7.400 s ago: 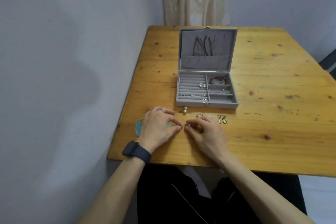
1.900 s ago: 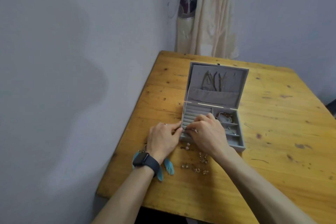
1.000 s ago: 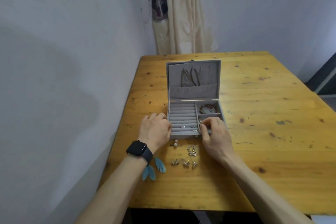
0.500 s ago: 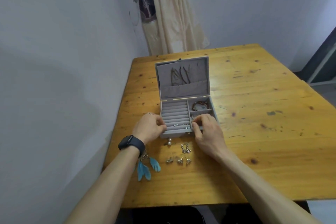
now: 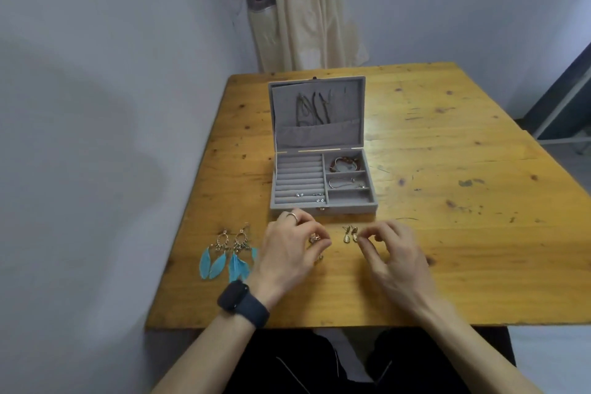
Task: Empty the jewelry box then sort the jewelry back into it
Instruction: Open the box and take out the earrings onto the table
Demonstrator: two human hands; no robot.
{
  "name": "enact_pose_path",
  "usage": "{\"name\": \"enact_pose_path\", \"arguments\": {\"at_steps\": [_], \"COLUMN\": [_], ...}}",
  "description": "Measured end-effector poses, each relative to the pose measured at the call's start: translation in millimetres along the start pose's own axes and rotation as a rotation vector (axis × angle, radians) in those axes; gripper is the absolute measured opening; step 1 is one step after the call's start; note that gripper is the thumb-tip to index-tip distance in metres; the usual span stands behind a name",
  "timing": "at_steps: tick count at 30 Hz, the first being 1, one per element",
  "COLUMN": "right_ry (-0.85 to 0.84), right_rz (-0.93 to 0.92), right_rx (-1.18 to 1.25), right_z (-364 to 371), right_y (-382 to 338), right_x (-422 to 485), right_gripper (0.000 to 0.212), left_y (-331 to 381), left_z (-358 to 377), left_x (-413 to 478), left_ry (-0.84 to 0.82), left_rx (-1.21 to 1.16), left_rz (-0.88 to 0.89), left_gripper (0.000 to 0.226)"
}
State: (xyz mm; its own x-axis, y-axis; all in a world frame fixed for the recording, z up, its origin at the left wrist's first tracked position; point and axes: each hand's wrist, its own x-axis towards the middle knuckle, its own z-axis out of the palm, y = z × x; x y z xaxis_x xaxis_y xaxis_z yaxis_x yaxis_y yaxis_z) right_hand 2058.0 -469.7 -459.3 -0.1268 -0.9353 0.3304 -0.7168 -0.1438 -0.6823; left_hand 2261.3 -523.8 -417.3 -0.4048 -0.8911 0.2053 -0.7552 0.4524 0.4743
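At lower centre, just past the table's [image 5: 335,304] near edge, the left hand [image 5: 287,253] is pinching a small gold piece [image 5: 315,238] in its fingertips. The right hand [image 5: 396,256] is curling its fingers narrowly beside the teardrop earrings [image 5: 350,233]; gripping something or not, I cannot tell. At lower left the feather earrings [image 5: 227,256] are lying. Sorting back seems under way, and the next move is calling for a short lift over the low front wall of the open jewelry box [image 5: 321,184], sitting mid-frame. Bare wood is stretching away rightward.

Home room: wooden table [image 5: 447,144], curtain [image 5: 307,9].
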Motion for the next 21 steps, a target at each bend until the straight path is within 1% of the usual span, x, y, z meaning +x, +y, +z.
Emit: {"name": "enact_pose_path", "arguments": {"at_steps": [2,4,7,12,21], "right_ry": [-0.004,-0.005,-0.019,-0.032,-0.02], "right_rz": [-0.005,-0.018,-0.031,-0.027,-0.003], "right_rx": [-0.068,-0.104,-0.148,-0.204,-0.178], "right_z": [4.4,8.6,14.0,17.6,18.1], "right_y": [6.6,8.6,7.6,7.6,7.8], "right_x": [-10.7,-17.1,-21.3,-22.7,-24.8], "right_gripper": [0.01,0.007,0.006,0.008,0.02], "left_y": [6.2,9.7,10.6,11.3,11.7], "left_z": [15.3,25.6,33.9,38.6,37.8], "left_x": [-5.5,-8.5,-10.3,-11.2,-13.1], "left_ry": [0.013,0.032,0.035,0.003,-0.035], "left_rx": [0.071,0.13,0.17,0.144,0.122], "left_rz": [0.039,0.065,0.059,0.035,0.022], "left_gripper": [0.009,0.01,0.011,0.014,0.017]}}
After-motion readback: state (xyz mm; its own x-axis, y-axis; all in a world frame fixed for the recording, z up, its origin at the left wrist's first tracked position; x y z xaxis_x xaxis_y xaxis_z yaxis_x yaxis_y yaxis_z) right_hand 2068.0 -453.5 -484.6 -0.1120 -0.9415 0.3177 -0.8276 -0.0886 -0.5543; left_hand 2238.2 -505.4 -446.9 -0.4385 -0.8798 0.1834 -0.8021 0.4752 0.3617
